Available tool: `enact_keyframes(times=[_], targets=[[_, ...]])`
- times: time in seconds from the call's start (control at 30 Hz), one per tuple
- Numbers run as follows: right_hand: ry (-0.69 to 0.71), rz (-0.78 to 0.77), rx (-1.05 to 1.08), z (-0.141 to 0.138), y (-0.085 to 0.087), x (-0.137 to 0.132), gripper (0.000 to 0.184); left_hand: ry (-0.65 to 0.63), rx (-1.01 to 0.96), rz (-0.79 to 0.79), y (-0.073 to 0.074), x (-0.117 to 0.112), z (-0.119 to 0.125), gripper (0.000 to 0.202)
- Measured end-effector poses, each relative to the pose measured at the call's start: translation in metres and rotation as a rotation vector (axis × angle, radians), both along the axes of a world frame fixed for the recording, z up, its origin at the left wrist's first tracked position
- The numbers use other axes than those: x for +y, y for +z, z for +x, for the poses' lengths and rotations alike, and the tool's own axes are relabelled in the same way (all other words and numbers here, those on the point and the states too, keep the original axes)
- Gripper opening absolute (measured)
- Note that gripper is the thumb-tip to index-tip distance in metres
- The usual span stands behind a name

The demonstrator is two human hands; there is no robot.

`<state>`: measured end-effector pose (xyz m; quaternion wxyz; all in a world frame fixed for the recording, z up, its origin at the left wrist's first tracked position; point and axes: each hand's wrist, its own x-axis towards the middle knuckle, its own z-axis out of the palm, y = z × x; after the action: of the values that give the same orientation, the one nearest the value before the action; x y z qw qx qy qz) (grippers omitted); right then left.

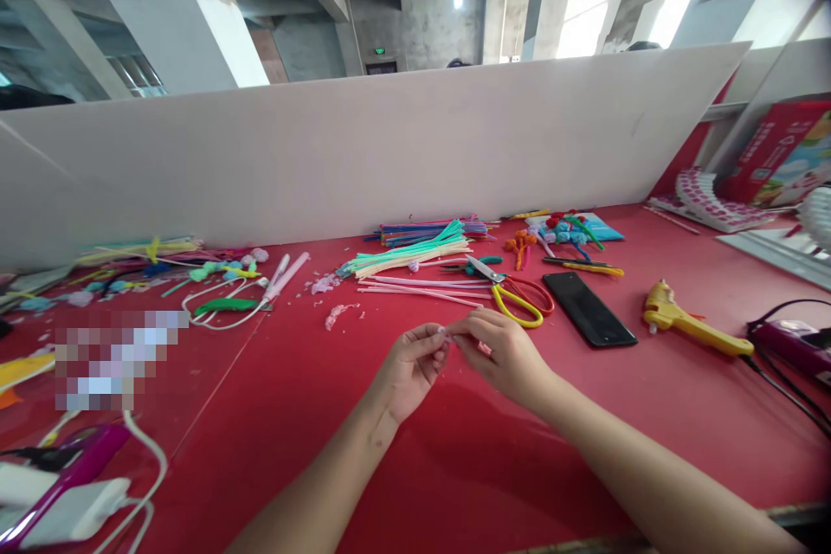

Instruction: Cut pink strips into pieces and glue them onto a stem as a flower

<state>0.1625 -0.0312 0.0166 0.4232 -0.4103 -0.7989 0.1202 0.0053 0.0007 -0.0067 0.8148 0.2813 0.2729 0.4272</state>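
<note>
My left hand (410, 366) and my right hand (503, 352) meet above the red table (454, 450) near its middle. Both are closed in a pinch on a small pale pink piece (443, 331) held between their fingertips; it looks like a bit of pipe cleaner. Just beyond the hands lie several pink pipe cleaners (421, 286) and scissors with yellow and red handles (516, 294).
A black phone (589, 308) and a yellow glue gun (692, 322) lie to the right, with cables (785, 363) beyond. Bundles of coloured pipe cleaners (415, 247) and small finished pieces (564, 229) sit by the white divider board (389, 156). More craft bits and a charger (71, 511) lie left.
</note>
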Motion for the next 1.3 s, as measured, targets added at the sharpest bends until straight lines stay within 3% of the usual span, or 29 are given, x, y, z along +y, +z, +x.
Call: enact_keyframes(times=[0.23,0.4,0.6,0.77,0.9,1.13,1.3], targets=[[-0.131,-0.095,0.006,-0.006,-0.005,-0.002,0.01,0.053,-0.008,-0.001,-0.004,0.0,0.001,0.01],[-0.124,-0.108,-0.008,-0.004,-0.003,-0.002,0.009,0.045,0.054,0.078,-0.004,0.001,0.0,0.01],[-0.119,-0.108,-0.025,-0.001,-0.003,0.0,0.009,0.027,0.46,0.485,0.01,0.002,-0.005,0.011],[-0.119,-0.093,-0.069,0.0,-0.005,0.003,0.009,0.137,0.782,0.935,0.021,-0.001,-0.008,0.013],[-0.082,-0.087,-0.111,0.002,-0.005,0.004,0.01,0.188,0.933,1.249,0.022,-0.003,-0.011,0.017],[-0.061,-0.077,-0.106,0.003,-0.003,0.004,0.011,0.124,1.01,1.394,0.019,-0.002,-0.016,0.021],[-0.072,-0.224,-0.027,0.004,-0.001,0.004,0.01,0.112,1.02,1.398,0.022,-0.005,-0.017,0.024]])
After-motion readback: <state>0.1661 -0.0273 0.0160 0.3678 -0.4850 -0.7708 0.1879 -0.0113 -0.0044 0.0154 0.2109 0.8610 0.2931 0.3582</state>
